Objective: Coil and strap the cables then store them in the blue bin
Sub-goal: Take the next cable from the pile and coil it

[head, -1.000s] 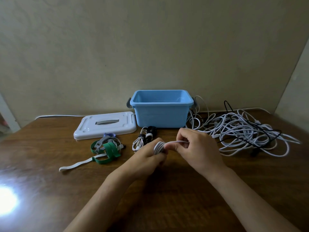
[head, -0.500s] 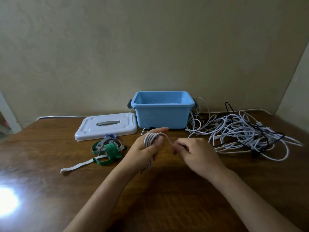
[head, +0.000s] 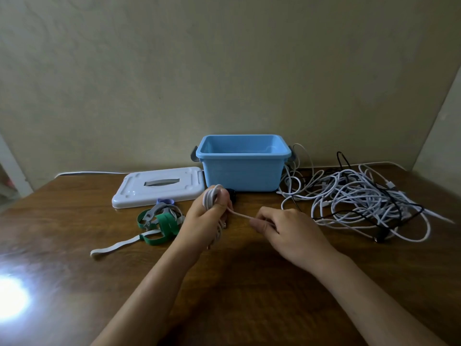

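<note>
Over on the left of the desk (head: 74, 283), the pile of straps (head: 159, 222) lies untouched, green and grey loops with one pale tail trailing out, and behind them the white lid (head: 157, 187) rests flat beside the bin. Centre stage now: the left hand (head: 208, 218) grips a white cable coil (head: 212, 198) wound round its fingers, while the right hand (head: 287, 231) pinches the free run of that same cable, drawn taut between them. So coiling looks underway, strapping not yet begun. Behind, the blue bin (head: 243, 168) stands open, and no cable shows inside it from this angle. Far right, a big tangle of cables (head: 361, 201), white and black, sprawls uncoiled. Plenty left to do, by my reckoning.
</note>
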`<state>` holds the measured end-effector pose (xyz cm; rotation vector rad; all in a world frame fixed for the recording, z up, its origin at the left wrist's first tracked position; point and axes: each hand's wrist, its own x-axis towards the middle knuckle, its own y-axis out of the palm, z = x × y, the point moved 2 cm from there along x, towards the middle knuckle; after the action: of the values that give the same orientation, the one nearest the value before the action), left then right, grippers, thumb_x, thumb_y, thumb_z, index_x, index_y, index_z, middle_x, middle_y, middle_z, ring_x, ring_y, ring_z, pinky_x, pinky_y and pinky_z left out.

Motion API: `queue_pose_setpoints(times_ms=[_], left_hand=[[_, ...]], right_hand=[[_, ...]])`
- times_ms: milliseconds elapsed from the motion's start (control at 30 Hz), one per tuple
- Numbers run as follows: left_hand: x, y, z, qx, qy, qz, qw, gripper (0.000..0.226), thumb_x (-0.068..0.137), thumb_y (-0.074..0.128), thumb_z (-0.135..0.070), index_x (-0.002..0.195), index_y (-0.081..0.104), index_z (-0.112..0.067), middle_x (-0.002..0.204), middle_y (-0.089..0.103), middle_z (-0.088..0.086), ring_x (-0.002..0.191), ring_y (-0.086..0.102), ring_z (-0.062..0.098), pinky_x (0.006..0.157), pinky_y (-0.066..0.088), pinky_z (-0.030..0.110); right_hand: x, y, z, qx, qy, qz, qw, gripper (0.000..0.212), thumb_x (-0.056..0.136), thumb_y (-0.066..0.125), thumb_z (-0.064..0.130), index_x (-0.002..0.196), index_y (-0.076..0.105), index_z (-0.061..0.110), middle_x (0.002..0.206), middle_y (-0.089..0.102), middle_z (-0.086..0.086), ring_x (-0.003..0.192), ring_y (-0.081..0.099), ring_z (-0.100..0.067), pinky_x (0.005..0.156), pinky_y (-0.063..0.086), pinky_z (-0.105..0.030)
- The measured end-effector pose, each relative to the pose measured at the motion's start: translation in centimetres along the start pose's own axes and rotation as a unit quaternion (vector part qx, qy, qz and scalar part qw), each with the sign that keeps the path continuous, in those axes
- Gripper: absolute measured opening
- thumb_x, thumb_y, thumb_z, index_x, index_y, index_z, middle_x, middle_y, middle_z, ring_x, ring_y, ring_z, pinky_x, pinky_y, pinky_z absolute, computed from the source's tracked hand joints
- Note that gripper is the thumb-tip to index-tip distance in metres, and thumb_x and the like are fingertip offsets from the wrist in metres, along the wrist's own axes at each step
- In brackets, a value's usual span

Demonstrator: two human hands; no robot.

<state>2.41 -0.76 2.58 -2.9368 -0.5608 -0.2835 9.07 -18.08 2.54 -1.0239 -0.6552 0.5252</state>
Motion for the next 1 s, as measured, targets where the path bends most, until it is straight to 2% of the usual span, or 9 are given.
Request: queue_pose_setpoints(times_ms=[67, 167, 300, 433, 567, 667, 733, 833, 1000], left_hand=[[0.2, -0.3, 0.1, -0.008, -0.001, -0.025, 1.0, 0.042, 0.093, 0.048, -0.049, 0.091, 0.064, -0.011, 0.077, 0.061, 0.001, 0.071, 0.057, 0.016, 0.071, 0.05, 0.035], [0.4, -0.4, 0.1, -0.011, 0.01, -0.053, 0.999, 0.039, 0.099, 0.046, -0.044, 0.086, 0.063, -0.011, 0.069, 0.063, -0.003, 0.068, 0.059, 0.014, 0.068, 0.053, 0.033], [0.1, 0.2, -0.3, -0.043, 0.036, -0.044, 0.997, 0.03, 0.101, 0.051, -0.034, 0.086, 0.063, -0.011, 0.067, 0.06, 0.004, 0.067, 0.06, 0.023, 0.071, 0.054, 0.044], [-0.1, 0.4, -0.6, -0.063, 0.044, -0.017, 0.997, 0.02, 0.101, 0.055, -0.031, 0.095, 0.06, -0.013, 0.067, 0.054, 0.005, 0.057, 0.053, 0.022, 0.058, 0.049, 0.039], [0.1, 0.2, -0.5, 0.024, 0.072, -0.027, 0.997, 0.021, 0.103, 0.051, -0.032, 0.093, 0.058, -0.014, 0.069, 0.055, 0.007, 0.058, 0.053, 0.021, 0.057, 0.048, 0.039], [0.6, -0.7, -0.4, 0.119, 0.11, -0.057, 0.985, 0.02, 0.103, 0.048, -0.033, 0.091, 0.057, -0.02, 0.075, 0.058, 0.0, 0.064, 0.054, 0.007, 0.059, 0.047, 0.028], [1.0, -1.5, -0.3, 0.133, 0.126, -0.077, 0.98, 0.019, 0.104, 0.048, -0.028, 0.088, 0.057, -0.021, 0.077, 0.057, -0.003, 0.064, 0.052, 0.0, 0.06, 0.044, 0.02], [1.4, -2.2, -0.2, 0.15, 0.137, -0.085, 0.975, 0.019, 0.104, 0.048, -0.025, 0.089, 0.058, -0.02, 0.082, 0.059, -0.001, 0.07, 0.054, -0.001, 0.06, 0.043, 0.013], [1.0, -1.4, 0.3, 0.179, 0.114, -0.024, 0.977, 0.028, 0.093, 0.046, -0.05, 0.091, 0.054, -0.023, 0.076, 0.057, -0.008, 0.064, 0.053, 0.0, 0.059, 0.046, 0.02]], right_hand=[[0.0, -0.1, 0.1, -0.006, -0.006, -0.001, 1.0, 0.038, 0.102, 0.036, 0.059, 0.09, 0.061, 0.034, 0.073, 0.06, 0.011, 0.068, 0.056, -0.001, 0.059, 0.036, -0.024], [-0.1, 0.9, 0.9, 0.007, -0.02, 0.06, 0.998, 0.03, 0.104, 0.04, 0.053, 0.086, 0.057, 0.037, 0.077, 0.06, 0.01, 0.072, 0.057, -0.002, 0.062, 0.039, -0.025], [0.0, 2.8, 2.4, -0.027, -0.046, 0.103, 0.993, 0.029, 0.105, 0.044, 0.046, 0.087, 0.061, 0.03, 0.083, 0.063, 0.009, 0.081, 0.06, -0.013, 0.066, 0.037, -0.033], [0.4, 3.3, 2.7, -0.027, -0.044, 0.105, 0.993, 0.038, 0.105, 0.04, 0.05, 0.089, 0.065, 0.027, 0.086, 0.066, 0.006, 0.081, 0.06, -0.012, 0.063, 0.034, -0.032], [0.3, 3.2, 2.6, -0.031, -0.048, 0.119, 0.991, 0.03, 0.104, 0.045, 0.05, 0.097, 0.066, 0.029, 0.088, 0.067, 0.009, 0.079, 0.057, -0.009, 0.061, 0.035, -0.029], [0.2, 2.2, 1.7, -0.037, -0.023, 0.121, 0.992, 0.022, 0.1, 0.054, 0.052, 0.111, 0.064, 0.037, 0.1, 0.067, 0.013, 0.091, 0.06, -0.008, 0.074, 0.048, -0.03], [0.1, 1.4, 0.7, -0.043, -0.013, 0.107, 0.993, 0.02, 0.1, 0.054, 0.053, 0.108, 0.064, 0.038, 0.1, 0.065, 0.014, 0.092, 0.059, -0.005, 0.081, 0.051, -0.032], [0.1, 0.7, 0.1, -0.053, -0.031, 0.073, 0.995, 0.023, 0.102, 0.049, 0.051, 0.104, 0.066, 0.036, 0.095, 0.06, 0.016, 0.091, 0.056, -0.004, 0.079, 0.047, -0.03], [0.1, 1.2, 1.3, 0.016, -0.086, 0.047, 0.995, 0.024, 0.1, 0.052, 0.052, 0.107, 0.069, 0.037, 0.095, 0.059, 0.018, 0.09, 0.056, -0.003, 0.077, 0.046, -0.029]])
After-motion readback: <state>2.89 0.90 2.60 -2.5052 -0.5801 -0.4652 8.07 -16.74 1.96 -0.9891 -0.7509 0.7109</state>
